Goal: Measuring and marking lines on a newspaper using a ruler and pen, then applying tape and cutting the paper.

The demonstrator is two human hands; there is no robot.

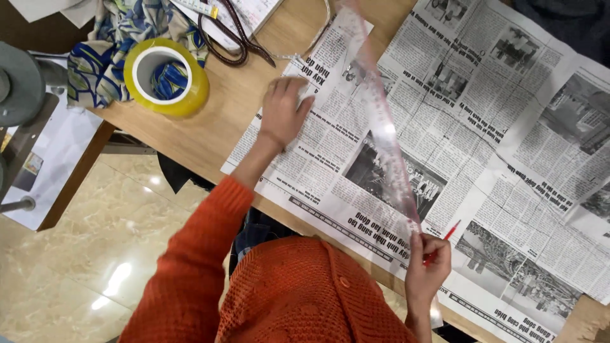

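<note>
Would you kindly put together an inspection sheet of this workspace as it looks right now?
Surface: wooden table, largely covered by spread newspaper.
Job's things: long clear ruler lying across the newspaper; red pen.
Clutter: yellow tape roll on patterned blue fabric; dark strap; measuring tape at the top edge.
Grippers: left hand flat on the newspaper beside the ruler; right hand holds the ruler's near end and the red pen.
Cables: nothing seen.
Surroundings: glossy tiled floor; grey machine part at left; orange knitted sleeve.
</note>
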